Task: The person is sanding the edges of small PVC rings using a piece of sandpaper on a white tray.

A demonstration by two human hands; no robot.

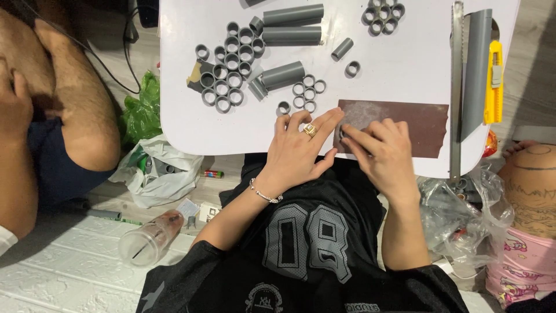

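A view from above of a person in a black jersey working at a white counter [191, 124]. Both hands meet at the near edge of the counter, on the left end of a brown sheet of sandpaper [405, 122] that lies flat there. The left hand [301, 152], with a gold ring and a silver bracelet, lies open, fingers spread, its fingertips pressing the left edge of the sandpaper. The right hand [379, 152] is curled, its fingertips pinching a small grey ring [343, 133] against the sandpaper; the ring is mostly hidden by the fingers.

Farther back on the left, many short grey pipe rings [227, 72] stand on end in a loose cluster, with a smaller group [308, 93] near the hands and another group [382, 16] at the far edge. Several longer grey pipe pieces [292, 24] lie on their sides between them. On the right lie a metal saw blade [457, 87], a long grey strip [478, 69] and a yellow utility knife [494, 81], side by side.

On the floor to the left are plastic bags [156, 171] and a clear cup [150, 239] lying on its side. Another person's arm [75, 98] is at the far left, and another person's leg [530, 191] at the right.
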